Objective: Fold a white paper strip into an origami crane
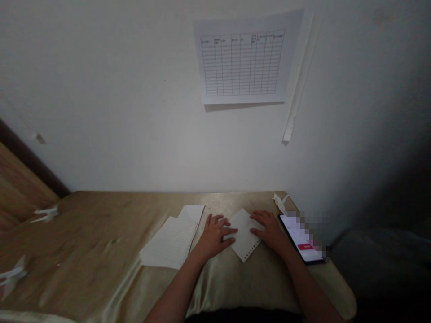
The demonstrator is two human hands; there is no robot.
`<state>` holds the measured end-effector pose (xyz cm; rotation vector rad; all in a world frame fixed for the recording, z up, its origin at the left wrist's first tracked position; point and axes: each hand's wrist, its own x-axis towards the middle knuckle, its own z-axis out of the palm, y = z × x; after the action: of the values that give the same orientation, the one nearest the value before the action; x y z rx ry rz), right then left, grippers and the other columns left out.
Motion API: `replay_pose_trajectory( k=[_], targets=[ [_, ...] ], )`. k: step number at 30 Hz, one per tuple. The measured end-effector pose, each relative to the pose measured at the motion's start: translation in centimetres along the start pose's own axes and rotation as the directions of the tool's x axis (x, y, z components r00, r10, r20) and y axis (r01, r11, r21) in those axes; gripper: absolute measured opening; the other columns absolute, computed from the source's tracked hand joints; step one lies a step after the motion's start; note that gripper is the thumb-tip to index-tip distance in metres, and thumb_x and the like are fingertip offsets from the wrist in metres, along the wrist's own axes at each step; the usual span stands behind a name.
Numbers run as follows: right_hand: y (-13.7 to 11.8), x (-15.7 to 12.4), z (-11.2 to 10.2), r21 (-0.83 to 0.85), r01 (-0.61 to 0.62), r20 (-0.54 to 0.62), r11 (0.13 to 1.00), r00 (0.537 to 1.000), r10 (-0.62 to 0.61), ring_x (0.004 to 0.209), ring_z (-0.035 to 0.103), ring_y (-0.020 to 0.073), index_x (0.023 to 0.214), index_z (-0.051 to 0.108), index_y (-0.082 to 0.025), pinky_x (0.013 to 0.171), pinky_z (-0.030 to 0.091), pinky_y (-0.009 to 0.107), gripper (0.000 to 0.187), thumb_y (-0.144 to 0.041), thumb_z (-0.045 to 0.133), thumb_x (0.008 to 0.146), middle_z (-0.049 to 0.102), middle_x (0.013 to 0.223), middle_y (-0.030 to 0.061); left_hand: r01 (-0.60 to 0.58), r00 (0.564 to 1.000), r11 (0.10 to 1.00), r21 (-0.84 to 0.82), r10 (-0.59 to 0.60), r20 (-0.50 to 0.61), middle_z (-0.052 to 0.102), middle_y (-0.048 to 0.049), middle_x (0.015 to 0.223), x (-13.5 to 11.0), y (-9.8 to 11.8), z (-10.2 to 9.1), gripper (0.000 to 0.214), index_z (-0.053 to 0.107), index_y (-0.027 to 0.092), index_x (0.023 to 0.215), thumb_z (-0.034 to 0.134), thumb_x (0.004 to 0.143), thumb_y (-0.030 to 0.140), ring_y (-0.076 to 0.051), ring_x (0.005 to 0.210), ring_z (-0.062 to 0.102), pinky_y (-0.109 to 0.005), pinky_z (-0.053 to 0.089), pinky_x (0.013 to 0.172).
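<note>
A small square of white paper (243, 237) with punched holes along one edge lies on the table, turned so a corner points toward me. My left hand (218, 234) rests at its left side, fingers spread, with fingertips touching the sheet. On the opposite side my right hand (267, 228) has its fingers stretched out over the paper's upper right edge. Neither hand grips the paper. To the left of my left hand lie loose lined sheets (170, 242) with punched holes on their right edge.
A phone (301, 240) with a lit screen lies right of my right hand. Folded paper cranes sit at the back right (280, 202) and far left (47, 214), (15, 276). A satiny gold cloth (101, 237) covers the table. A printed grid sheet (242, 63) hangs on the wall.
</note>
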<state>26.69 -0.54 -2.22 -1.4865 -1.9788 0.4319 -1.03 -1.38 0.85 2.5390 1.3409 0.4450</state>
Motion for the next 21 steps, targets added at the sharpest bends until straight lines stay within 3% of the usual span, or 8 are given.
replay_pose_trajectory(
  k=[8, 12, 15, 18, 21],
  targets=[
    [-0.5, -0.3, 0.1, -0.053, 0.007, 0.084, 0.999, 0.996, -0.002, 0.145, 0.040, 0.0310, 0.122, 0.076, -0.031, 0.123, 0.030, 0.052, 0.042, -0.034, 0.079, 0.080, 0.060, 0.150, 0.0028, 0.043, 0.996, 0.994, 0.102, -0.035, -0.080, 0.065, -0.0083, 0.113, 0.1, -0.2, 0.5, 0.049, 0.074, 0.036, 0.129, 0.080, 0.083, 0.053, -0.031, 0.120, 0.055, -0.065, 0.024, 0.122],
    [-0.6, -0.4, 0.3, -0.085, 0.014, 0.112, 0.996, 0.994, -0.004, 0.146, 0.038, 0.0323, 0.125, 0.075, -0.034, 0.123, 0.029, 0.054, 0.041, -0.034, 0.074, 0.084, 0.056, 0.154, 0.0009, 0.018, 0.999, 0.997, 0.074, -0.015, -0.040, 0.061, -0.0090, 0.137, -0.1, -0.1, 0.7, 0.048, 0.068, 0.039, 0.136, 0.074, 0.089, 0.046, -0.035, 0.134, 0.049, -0.066, 0.022, 0.122],
    [-0.7, -0.5, 0.4, -0.094, 0.041, 0.119, 0.995, 0.992, -0.030, 0.146, 0.038, 0.0323, 0.130, 0.072, -0.035, 0.123, 0.028, 0.056, 0.045, -0.029, 0.070, 0.086, 0.054, 0.157, 0.0000, -0.006, 0.999, 0.999, 0.033, 0.005, 0.040, 0.050, -0.0013, 0.158, -0.2, -0.2, 0.9, 0.050, 0.060, 0.046, 0.143, 0.069, 0.093, 0.041, -0.039, 0.148, 0.036, -0.072, 0.016, 0.123],
    [-0.9, -0.5, 0.4, -0.091, 0.081, 0.119, 0.993, 0.990, -0.070, 0.149, 0.036, 0.0303, 0.135, 0.068, -0.035, 0.124, 0.027, 0.056, 0.051, -0.020, 0.063, 0.086, 0.052, 0.158, -0.0012, 0.001, 0.999, 1.000, 0.022, -0.002, 0.048, 0.052, 0.0004, 0.158, -0.3, -0.1, 1.1, 0.052, 0.058, 0.048, 0.144, 0.069, 0.093, 0.044, -0.039, 0.150, 0.034, -0.075, 0.010, 0.123],
    [-1.2, -0.5, 0.2, -0.083, 0.104, 0.137, 0.991, 0.986, -0.092, 0.150, 0.035, 0.0288, 0.137, 0.067, -0.035, 0.124, 0.024, 0.057, 0.056, -0.016, 0.059, 0.085, 0.054, 0.157, -0.0015, 0.003, 1.000, 0.999, 0.034, -0.003, -0.004, 0.056, -0.0040, 0.150, -0.4, 0.1, 1.2, 0.051, 0.062, 0.046, 0.141, 0.069, 0.091, 0.053, -0.038, 0.146, 0.038, -0.075, 0.006, 0.123]
  ],
)
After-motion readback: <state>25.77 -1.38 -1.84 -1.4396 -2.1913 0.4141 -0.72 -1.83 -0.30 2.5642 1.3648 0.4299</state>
